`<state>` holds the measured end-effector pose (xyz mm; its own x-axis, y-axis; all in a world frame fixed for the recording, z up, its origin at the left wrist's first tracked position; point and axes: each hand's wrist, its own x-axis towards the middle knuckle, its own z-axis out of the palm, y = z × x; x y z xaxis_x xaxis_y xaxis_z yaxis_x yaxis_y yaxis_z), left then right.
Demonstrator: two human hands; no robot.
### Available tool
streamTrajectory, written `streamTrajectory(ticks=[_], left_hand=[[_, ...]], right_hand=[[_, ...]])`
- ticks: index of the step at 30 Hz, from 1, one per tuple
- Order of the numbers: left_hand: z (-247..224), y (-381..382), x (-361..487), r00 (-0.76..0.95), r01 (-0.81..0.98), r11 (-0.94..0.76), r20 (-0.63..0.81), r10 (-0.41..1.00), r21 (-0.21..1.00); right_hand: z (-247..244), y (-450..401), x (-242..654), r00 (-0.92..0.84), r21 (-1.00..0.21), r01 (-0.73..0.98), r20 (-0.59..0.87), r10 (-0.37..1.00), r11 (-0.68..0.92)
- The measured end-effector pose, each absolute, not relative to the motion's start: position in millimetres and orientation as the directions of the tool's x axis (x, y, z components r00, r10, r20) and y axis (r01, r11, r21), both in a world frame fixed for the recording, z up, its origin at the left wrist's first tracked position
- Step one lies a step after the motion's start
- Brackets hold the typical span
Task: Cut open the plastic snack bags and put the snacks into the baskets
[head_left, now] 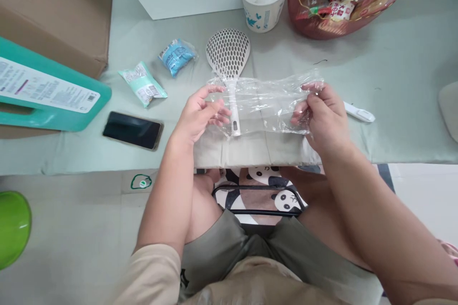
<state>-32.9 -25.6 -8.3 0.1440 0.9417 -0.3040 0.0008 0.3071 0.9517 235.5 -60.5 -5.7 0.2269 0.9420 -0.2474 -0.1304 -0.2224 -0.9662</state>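
Note:
A clear, crinkled plastic bag [272,105] is stretched sideways between my two hands, just above the table's front edge. My left hand [200,112] has its curled fingers on the bag's left end. At the other end, my right hand [324,114] grips the bunched film between thumb and fingers. Behind the see-through bag lies a white skimmer [228,52], its perforated head pointing away from me and its handle showing through the film. Just right of my right hand, a slim white handle-like piece [360,112] sticks out, partly hidden by that hand.
Left of the skimmer are a blue packet [178,57], a mint packet [143,84] and a phone [133,130]. A teal container [53,88] stands by a cardboard box [57,14]. Behind are a paper cup [265,5] and a red bowl [311,24] of wrapped snacks.

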Motion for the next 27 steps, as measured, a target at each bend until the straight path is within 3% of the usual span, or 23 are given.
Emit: streamTrajectory(ticks=[9,17,22,27], left_hand=[[-6.8,-23.6,-30.9,0.041,-0.072,0.226,-0.223,0.974,0.971],[-12.2,-15.4,-31.3,-0.042,-0.163,0.166,-0.175,0.984,0.972],[-24.8,-11.2,-29.3,-0.222,0.012,0.065,-0.061,0.973,0.998],[-25.5,-12.9,-29.3,-0.164,0.042,0.007,0.0,0.986,0.999]], right_hand=[[-8.5,-61.6,234.7,0.19,-0.96,-0.251,-0.174,0.966,-0.124],[-11.7,-60.1,235.8,0.178,-0.974,-0.189,-0.159,0.971,-0.125],[-15.9,-63.7,234.6,0.26,-0.991,0.067,-0.098,0.961,-0.119],[-11.4,-66.9,233.2,0.21,-0.95,0.277,-0.087,0.974,-0.145]])
